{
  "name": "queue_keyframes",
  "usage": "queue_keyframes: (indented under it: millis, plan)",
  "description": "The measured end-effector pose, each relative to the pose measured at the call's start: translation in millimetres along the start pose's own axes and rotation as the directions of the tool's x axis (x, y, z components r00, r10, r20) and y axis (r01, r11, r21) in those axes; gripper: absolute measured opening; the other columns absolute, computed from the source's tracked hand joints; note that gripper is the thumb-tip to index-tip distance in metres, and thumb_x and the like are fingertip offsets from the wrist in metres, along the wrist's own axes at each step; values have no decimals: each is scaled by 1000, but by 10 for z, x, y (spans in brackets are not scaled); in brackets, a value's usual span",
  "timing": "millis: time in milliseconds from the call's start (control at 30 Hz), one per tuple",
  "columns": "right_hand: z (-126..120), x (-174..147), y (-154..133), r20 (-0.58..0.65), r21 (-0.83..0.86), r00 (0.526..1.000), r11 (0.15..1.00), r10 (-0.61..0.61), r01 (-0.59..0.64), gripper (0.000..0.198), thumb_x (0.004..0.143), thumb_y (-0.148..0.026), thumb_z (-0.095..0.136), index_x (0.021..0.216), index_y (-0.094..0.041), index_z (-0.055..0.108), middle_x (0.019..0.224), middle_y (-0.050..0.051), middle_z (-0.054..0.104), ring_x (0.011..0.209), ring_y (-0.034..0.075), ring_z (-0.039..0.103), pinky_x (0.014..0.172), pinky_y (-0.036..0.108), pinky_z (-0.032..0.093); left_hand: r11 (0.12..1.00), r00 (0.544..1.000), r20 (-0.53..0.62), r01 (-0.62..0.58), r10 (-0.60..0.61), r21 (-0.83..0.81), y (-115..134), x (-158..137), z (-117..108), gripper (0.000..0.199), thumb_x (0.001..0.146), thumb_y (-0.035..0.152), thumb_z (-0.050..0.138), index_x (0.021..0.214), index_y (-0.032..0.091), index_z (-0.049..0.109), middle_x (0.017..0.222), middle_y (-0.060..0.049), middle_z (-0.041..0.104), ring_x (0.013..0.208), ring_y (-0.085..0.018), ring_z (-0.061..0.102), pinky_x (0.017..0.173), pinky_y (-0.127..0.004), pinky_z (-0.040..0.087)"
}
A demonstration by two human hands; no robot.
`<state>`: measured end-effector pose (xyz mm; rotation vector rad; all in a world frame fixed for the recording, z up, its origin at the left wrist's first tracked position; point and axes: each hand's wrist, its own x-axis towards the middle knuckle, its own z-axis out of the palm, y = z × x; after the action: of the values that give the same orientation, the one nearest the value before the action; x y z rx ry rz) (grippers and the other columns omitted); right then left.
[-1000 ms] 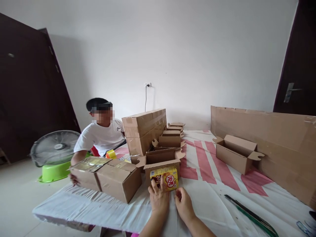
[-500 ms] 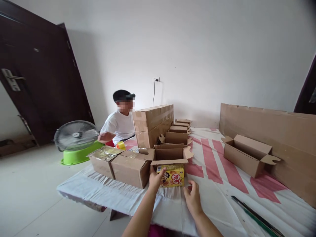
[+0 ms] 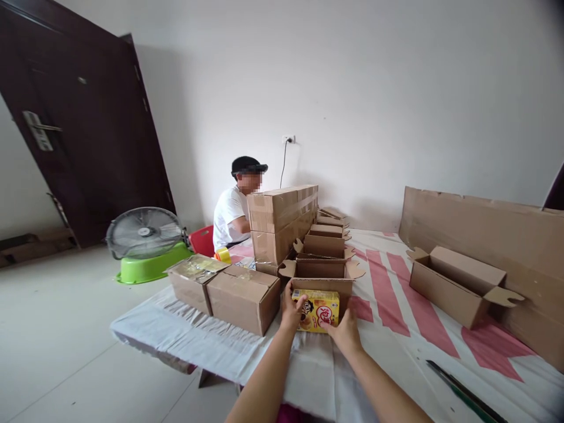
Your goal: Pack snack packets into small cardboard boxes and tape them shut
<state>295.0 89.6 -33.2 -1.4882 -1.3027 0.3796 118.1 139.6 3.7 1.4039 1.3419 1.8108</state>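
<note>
Wide behind it all runs the wall (image 3: 361, 88), with the dark door (image 3: 94, 129) at its left; the table (image 3: 176, 338) spreads in front, red stripes on its white cover; a cardboard sheet (image 3: 467, 226) stands along the right, and the taped stack (image 3: 286, 226) rises left of centre; behind it sits a co-worker (image 3: 227, 214), hands hidden; the fan (image 3: 145, 232) is over at the left with the green basin (image 3: 154, 267); two closed cartons (image 3: 242, 296) sit at the near left, open boxes (image 3: 326, 245) line up beside the stack, and a lone box (image 3: 445, 296) sits by the sheet; the cutter (image 3: 467, 390) lies near right; and here's the yellow pack (image 3: 316, 308), just in front of the nearest open box; the left hand (image 3: 291, 311) grips its left end, thumb across the front; the right hand (image 3: 347, 333) clasps the right end, thumb on the front too; the tape (image 3: 223, 255) sits beyond the cartons.
</note>
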Motion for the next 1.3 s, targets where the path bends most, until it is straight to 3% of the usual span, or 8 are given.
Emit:
queue_keyframes:
  millis: [167,333,533,767,867,1067,1200,1300]
  plan:
    - [155,199,-152,-67,-123,997,991,40,-48,109,57,-42,79,143,-4,24,142,32,38,135,43,36,97,50,45,998,999,21,-37,36,42,-30,169,87,57,72,35,69,125,19,55,129,-12,60,128,-28,50,110,-42,36]
    - [285,403,-172,-90,-185,993,978,82,-98,109,61,-47,75,144,-2,21,146,32,33,134,40,39,99,46,43,988,999,42,-36,30,152,-24,484,221,57,73,31,69,127,21,55,124,-9,64,122,-26,55,104,-37,42]
    - [490,770,-168,-95,-232,989,964,111,-130,107,63,-45,73,145,-2,20,146,32,33,133,41,41,97,46,43,935,994,-95,76,-45,348,-95,708,462,50,80,39,64,122,12,59,123,-20,58,121,-36,51,103,-49,38]
    - [664,935,-61,-82,-262,989,955,119,-137,112,66,-54,70,148,-1,15,144,35,32,125,45,47,92,47,44,902,990,-124,108,-61,419,-289,926,662,43,87,45,55,119,17,57,119,-15,61,118,-32,54,98,-41,41]
    - [707,911,69,-86,-266,993,959,82,-102,112,67,-59,67,149,-3,14,144,34,33,122,45,49,91,48,45,906,992,-122,91,-44,413,-390,890,652,44,88,46,52,119,16,56,118,-15,61,115,-30,55,97,-40,43]
    - [657,851,284,-40,-323,997,945,-65,49,106,73,-53,61,145,4,10,147,34,32,137,40,33,106,48,34,926,988,-139,111,-64,361,-525,609,568,48,89,40,47,128,12,47,120,-17,61,116,-29,57,98,-42,44]
    - [473,666,240,66,-391,996,917,-55,77,92,77,-39,54,147,4,13,150,28,32,140,33,32,110,44,32,918,986,-126,147,-107,369,-456,458,545,59,88,37,49,136,6,38,135,-26,50,130,-33,47,105,-46,39]
    - [307,383,157,199,-446,979,885,-49,135,79,79,-32,51,147,0,26,153,20,33,141,28,31,114,37,27,905,991,-66,134,-117,404,-341,267,526,63,88,37,54,141,8,35,144,-25,41,136,-34,40,110,-52,33]
